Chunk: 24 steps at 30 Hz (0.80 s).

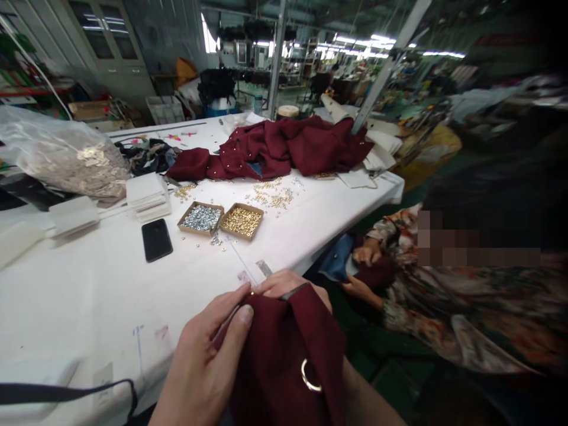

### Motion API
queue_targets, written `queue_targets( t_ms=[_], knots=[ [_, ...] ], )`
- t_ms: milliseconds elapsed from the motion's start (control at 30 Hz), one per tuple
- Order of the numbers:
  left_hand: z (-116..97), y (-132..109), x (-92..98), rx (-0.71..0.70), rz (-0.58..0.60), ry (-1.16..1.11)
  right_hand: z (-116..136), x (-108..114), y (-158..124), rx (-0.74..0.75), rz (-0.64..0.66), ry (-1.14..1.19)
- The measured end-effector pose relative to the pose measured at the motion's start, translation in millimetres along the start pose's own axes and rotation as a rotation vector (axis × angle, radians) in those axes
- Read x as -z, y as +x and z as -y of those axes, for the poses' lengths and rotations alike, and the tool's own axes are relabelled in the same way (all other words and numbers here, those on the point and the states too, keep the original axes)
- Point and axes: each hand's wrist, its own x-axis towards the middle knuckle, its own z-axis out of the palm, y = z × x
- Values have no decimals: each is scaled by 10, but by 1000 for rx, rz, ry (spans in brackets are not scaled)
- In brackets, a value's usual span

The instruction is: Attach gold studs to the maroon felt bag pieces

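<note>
A maroon cloth piece (277,355) is held up between both my hands at the table's near edge. My left hand (217,337) pinches its upper left edge between thumb and fingers. Behind the cloth, my right hand (288,284) grips the same top edge, its fingers partly covered by the fabric. A tiny gold-coloured fastener (252,293) shows at the edge close to my left fingertips. Lower on the cloth hangs a shiny metal ring (310,376). Beyond my hands stand a small box of silver-coloured fasteners (200,218) and a box of gold-coloured fasteners (242,221).
A black phone (157,240) lies on the white table (213,296), near stacked white cards (148,198). Maroon garments (288,145) are heaped at the back, with loose gold fasteners before them. A plastic bag (66,154) stands left. At right sits a co-worker (399,260) handling cloth.
</note>
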Motion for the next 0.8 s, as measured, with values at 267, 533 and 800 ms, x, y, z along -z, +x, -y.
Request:
queue_targets(
  t_ms=[267, 533, 800],
  knots=[
    [42, 37, 27, 21, 42, 55, -76, 5, -84, 86, 86, -47],
    [167, 22, 37, 28, 77, 36, 33, -12, -98, 78, 74, -134],
    [264, -21, 29, -55, 59, 66, 8, -3, -128, 115, 50, -186]
  ],
)
